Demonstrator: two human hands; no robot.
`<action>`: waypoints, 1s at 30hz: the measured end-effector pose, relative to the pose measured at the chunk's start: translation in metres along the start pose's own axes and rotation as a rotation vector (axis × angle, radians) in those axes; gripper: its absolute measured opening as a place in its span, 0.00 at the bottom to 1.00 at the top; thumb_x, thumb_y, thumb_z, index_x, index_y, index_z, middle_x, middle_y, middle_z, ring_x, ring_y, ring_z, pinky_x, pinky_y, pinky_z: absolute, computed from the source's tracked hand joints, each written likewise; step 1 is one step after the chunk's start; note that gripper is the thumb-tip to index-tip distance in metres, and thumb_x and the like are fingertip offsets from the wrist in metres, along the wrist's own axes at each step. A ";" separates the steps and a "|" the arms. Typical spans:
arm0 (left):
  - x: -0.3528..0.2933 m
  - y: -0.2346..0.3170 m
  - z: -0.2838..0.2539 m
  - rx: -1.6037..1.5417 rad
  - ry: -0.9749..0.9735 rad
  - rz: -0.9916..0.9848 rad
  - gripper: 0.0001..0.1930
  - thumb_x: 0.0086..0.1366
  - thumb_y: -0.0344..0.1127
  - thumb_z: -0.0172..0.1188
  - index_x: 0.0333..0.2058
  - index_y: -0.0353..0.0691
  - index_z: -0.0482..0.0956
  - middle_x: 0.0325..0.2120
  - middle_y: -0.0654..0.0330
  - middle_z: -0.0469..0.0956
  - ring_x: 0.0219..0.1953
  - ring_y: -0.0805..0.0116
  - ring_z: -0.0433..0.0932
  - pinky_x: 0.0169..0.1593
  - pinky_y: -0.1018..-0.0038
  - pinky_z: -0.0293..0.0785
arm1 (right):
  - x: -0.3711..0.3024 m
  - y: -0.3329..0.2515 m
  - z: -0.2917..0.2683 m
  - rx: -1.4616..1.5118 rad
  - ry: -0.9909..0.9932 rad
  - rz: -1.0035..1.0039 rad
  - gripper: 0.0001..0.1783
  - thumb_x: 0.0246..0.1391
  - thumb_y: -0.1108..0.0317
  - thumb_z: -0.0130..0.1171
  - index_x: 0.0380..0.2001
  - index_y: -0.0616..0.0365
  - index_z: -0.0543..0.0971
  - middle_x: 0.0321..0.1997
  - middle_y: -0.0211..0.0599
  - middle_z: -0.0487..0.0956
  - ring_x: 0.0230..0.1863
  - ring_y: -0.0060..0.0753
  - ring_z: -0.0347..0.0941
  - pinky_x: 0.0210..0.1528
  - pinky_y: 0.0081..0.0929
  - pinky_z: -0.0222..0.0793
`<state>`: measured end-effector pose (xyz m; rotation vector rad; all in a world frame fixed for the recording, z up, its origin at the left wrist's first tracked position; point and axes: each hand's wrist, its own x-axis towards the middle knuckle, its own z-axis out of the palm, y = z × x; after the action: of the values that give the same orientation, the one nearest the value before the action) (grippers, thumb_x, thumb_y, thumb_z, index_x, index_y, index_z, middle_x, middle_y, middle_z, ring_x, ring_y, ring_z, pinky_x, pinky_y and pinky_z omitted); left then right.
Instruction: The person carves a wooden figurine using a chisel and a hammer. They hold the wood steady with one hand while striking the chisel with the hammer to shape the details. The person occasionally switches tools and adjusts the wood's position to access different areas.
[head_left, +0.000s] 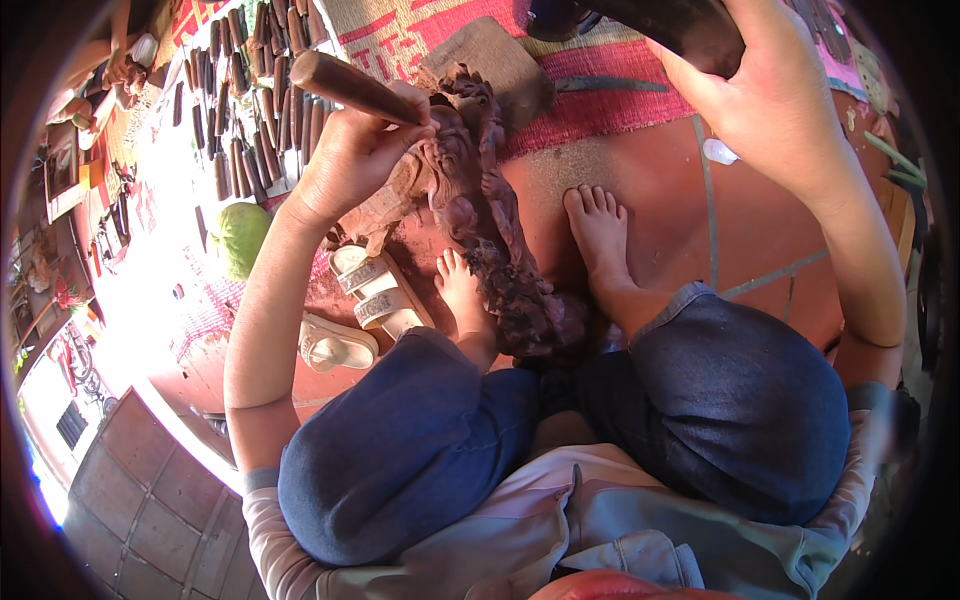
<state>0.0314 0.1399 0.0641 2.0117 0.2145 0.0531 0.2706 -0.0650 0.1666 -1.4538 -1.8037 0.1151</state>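
Observation:
A carved figure of reddish-brown wood [462,215] leans between my bare feet, its far end resting toward a wooden block [490,72]. My left hand [352,165] is closed round the wooden handle of a chisel [345,85], next to the upper part of the carving. The chisel's blade is hidden behind my fingers and the wood. Raised at the upper right, my right hand [775,115] grips a dark wooden mallet [695,38], apart from the chisel. Only part of the mallet shows, as the frame's top edge cuts it off.
Many wooden-handled carving tools [250,110] lie in rows at the upper left. Nearby are a green round fruit [240,240] and a pair of pale sandals [385,295]. A long dark flat strip [610,85] lies on the red mat [580,120]. Another person's hand [125,70] shows far left.

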 end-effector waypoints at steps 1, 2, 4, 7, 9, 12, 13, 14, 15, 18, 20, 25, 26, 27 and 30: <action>0.000 0.000 0.000 0.010 0.000 0.009 0.09 0.61 0.21 0.60 0.40 0.36 0.75 0.35 0.63 0.76 0.41 0.73 0.77 0.44 0.75 0.77 | 0.000 -0.002 0.000 0.012 -0.002 0.018 0.44 0.41 0.87 0.50 0.66 0.57 0.59 0.65 0.45 0.66 0.64 0.38 0.65 0.65 0.29 0.61; 0.000 0.000 -0.001 0.020 0.000 0.018 0.09 0.61 0.21 0.60 0.40 0.36 0.75 0.35 0.63 0.76 0.41 0.73 0.77 0.44 0.75 0.77 | 0.000 -0.003 0.000 0.009 -0.003 0.024 0.44 0.41 0.87 0.50 0.66 0.57 0.59 0.65 0.45 0.66 0.64 0.38 0.65 0.65 0.29 0.61; -0.001 -0.002 0.000 0.016 -0.001 0.003 0.09 0.61 0.22 0.61 0.40 0.36 0.75 0.35 0.63 0.77 0.41 0.72 0.77 0.44 0.75 0.77 | 0.000 -0.003 0.000 -0.010 -0.005 0.026 0.44 0.41 0.87 0.50 0.66 0.57 0.59 0.65 0.45 0.66 0.65 0.38 0.65 0.65 0.29 0.61; 0.000 -0.001 -0.001 0.037 -0.015 0.023 0.09 0.61 0.22 0.61 0.40 0.36 0.76 0.36 0.62 0.77 0.41 0.72 0.77 0.44 0.75 0.77 | -0.001 -0.005 -0.001 -0.039 -0.010 0.031 0.44 0.41 0.87 0.50 0.66 0.56 0.59 0.66 0.45 0.65 0.64 0.39 0.66 0.65 0.29 0.61; 0.001 -0.001 -0.001 0.043 -0.013 0.033 0.09 0.61 0.23 0.61 0.40 0.36 0.76 0.36 0.62 0.78 0.42 0.72 0.78 0.44 0.75 0.77 | 0.000 -0.009 -0.002 -0.055 -0.023 0.067 0.44 0.41 0.87 0.50 0.66 0.55 0.59 0.65 0.45 0.66 0.64 0.38 0.66 0.64 0.29 0.62; 0.001 0.000 0.002 0.042 -0.001 0.022 0.09 0.62 0.24 0.61 0.41 0.36 0.76 0.36 0.61 0.78 0.41 0.72 0.78 0.45 0.74 0.77 | 0.000 -0.011 -0.004 -0.045 -0.037 0.131 0.45 0.41 0.88 0.51 0.67 0.53 0.59 0.63 0.45 0.68 0.62 0.39 0.67 0.61 0.30 0.65; 0.001 -0.001 0.002 0.054 -0.004 0.016 0.09 0.62 0.25 0.61 0.41 0.36 0.76 0.36 0.61 0.79 0.41 0.72 0.78 0.45 0.74 0.77 | 0.002 -0.010 -0.002 -0.013 -0.029 0.131 0.45 0.42 0.88 0.51 0.67 0.51 0.59 0.62 0.46 0.69 0.61 0.40 0.69 0.59 0.31 0.67; 0.001 0.000 0.003 0.064 -0.004 0.017 0.09 0.62 0.25 0.61 0.42 0.36 0.76 0.35 0.60 0.79 0.41 0.72 0.79 0.45 0.74 0.77 | 0.008 -0.015 -0.006 -0.060 -0.144 0.247 0.45 0.42 0.87 0.51 0.67 0.50 0.59 0.61 0.46 0.70 0.59 0.41 0.71 0.57 0.31 0.68; 0.001 0.000 0.003 0.074 -0.005 0.017 0.09 0.62 0.25 0.61 0.42 0.36 0.77 0.35 0.60 0.79 0.40 0.71 0.79 0.45 0.74 0.77 | 0.016 -0.022 -0.009 -0.119 -0.267 0.355 0.45 0.43 0.87 0.51 0.67 0.48 0.59 0.60 0.46 0.71 0.57 0.41 0.72 0.55 0.32 0.69; 0.000 -0.001 0.003 0.104 -0.014 0.033 0.09 0.63 0.25 0.60 0.42 0.37 0.77 0.34 0.58 0.79 0.39 0.69 0.80 0.44 0.73 0.77 | 0.053 -0.061 -0.018 -0.401 -0.553 0.619 0.44 0.44 0.86 0.52 0.67 0.43 0.60 0.57 0.46 0.74 0.51 0.44 0.76 0.49 0.33 0.72; 0.002 0.004 0.003 0.146 -0.034 0.048 0.09 0.63 0.24 0.60 0.42 0.36 0.76 0.33 0.57 0.79 0.38 0.68 0.80 0.42 0.72 0.77 | 0.019 -0.039 -0.007 -0.312 -0.237 0.372 0.46 0.43 0.86 0.52 0.67 0.42 0.60 0.56 0.46 0.74 0.48 0.46 0.76 0.47 0.33 0.73; 0.002 0.010 0.005 0.212 -0.039 0.075 0.07 0.62 0.23 0.60 0.38 0.36 0.75 0.31 0.57 0.77 0.35 0.65 0.78 0.40 0.71 0.75 | 0.007 -0.032 -0.003 -0.365 -0.115 0.175 0.50 0.36 0.87 0.53 0.66 0.40 0.62 0.52 0.45 0.76 0.43 0.48 0.77 0.41 0.33 0.74; 0.003 0.014 0.005 0.233 -0.063 0.083 0.07 0.61 0.23 0.60 0.37 0.36 0.74 0.31 0.59 0.75 0.36 0.67 0.77 0.40 0.72 0.74 | 0.007 -0.038 -0.002 -0.464 -0.139 0.175 0.50 0.35 0.87 0.53 0.66 0.39 0.62 0.50 0.44 0.77 0.42 0.48 0.77 0.40 0.33 0.74; 0.003 0.015 0.005 0.254 -0.087 0.092 0.07 0.61 0.22 0.60 0.37 0.37 0.73 0.32 0.61 0.74 0.36 0.69 0.75 0.40 0.73 0.73 | 0.009 -0.038 -0.008 -0.500 -0.283 0.262 0.50 0.35 0.86 0.54 0.66 0.39 0.62 0.47 0.43 0.78 0.40 0.47 0.77 0.38 0.34 0.74; 0.002 0.013 0.005 0.330 -0.040 0.186 0.07 0.61 0.22 0.60 0.37 0.37 0.73 0.31 0.61 0.74 0.35 0.70 0.75 0.39 0.73 0.73 | 0.006 -0.032 -0.006 -0.502 -0.289 0.265 0.49 0.37 0.84 0.53 0.66 0.38 0.62 0.32 0.39 0.75 0.35 0.45 0.74 0.33 0.36 0.71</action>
<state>0.0356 0.1306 0.0735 2.3551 0.0089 0.1002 0.2494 -0.0732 0.1905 -2.1230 -1.9459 0.0025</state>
